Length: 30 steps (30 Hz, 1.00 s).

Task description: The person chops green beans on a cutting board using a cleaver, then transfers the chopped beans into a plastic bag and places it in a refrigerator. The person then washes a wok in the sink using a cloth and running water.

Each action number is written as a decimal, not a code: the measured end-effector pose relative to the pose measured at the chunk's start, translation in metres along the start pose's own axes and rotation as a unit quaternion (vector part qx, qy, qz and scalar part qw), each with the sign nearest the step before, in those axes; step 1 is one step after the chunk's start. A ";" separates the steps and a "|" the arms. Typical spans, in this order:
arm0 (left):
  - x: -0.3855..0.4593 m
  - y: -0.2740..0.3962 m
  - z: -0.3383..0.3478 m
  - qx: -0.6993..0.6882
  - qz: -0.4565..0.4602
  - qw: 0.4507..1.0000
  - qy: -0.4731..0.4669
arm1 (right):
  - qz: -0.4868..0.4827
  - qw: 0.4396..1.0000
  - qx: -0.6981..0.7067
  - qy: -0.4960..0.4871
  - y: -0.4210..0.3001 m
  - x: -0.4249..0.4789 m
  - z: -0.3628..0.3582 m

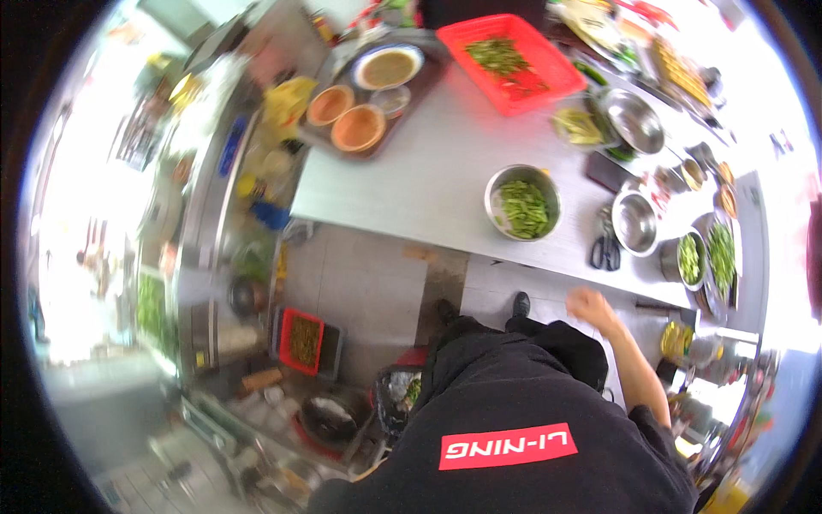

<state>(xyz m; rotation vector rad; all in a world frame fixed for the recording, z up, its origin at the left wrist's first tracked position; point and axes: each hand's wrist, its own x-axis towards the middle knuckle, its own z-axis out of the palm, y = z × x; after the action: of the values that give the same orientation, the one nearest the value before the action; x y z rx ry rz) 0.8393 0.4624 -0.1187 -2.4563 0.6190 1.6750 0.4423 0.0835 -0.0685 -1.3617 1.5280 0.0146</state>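
Note:
My right hand (589, 307) hangs just off the front edge of the steel table (411, 186), fingers curled, with nothing visible in it. My left hand is out of view. The thing nearest my right hand on the table is a pair of black-handled scissors (605, 252). Left of the scissors stands a round steel pot (491, 204) holding cut green vegetable pieces (528, 209). A steel bowl (636, 221) sits to their right. Beyond it is another steel pot (671, 260) of chopped greens, beside a dish of long green vegetables (722, 254).
A red plastic basket (559, 80) with greens stands at the table's far side. The tray (411, 106) at far left carries orange bowls (358, 128) and a soup bowl (387, 67). On the floor are a lined bin (388, 401) and a red crate (287, 340).

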 end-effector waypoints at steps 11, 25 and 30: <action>-0.008 0.154 -0.076 0.210 0.215 0.953 0.039 | 0.071 0.786 0.611 -0.065 -0.113 0.111 0.010; -0.097 0.598 0.214 -0.204 0.384 0.833 -0.342 | -0.074 0.734 0.600 0.309 0.085 -0.113 -0.260; -0.085 0.653 0.311 -0.160 0.432 0.877 -0.141 | -0.090 0.672 0.639 0.363 0.165 -0.157 -0.282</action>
<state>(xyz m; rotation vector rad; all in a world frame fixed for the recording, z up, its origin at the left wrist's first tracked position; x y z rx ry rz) 0.2902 -0.0139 -0.0702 -2.1523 1.6856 2.5451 0.1073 0.0853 0.0696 -0.2653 1.3914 -1.5995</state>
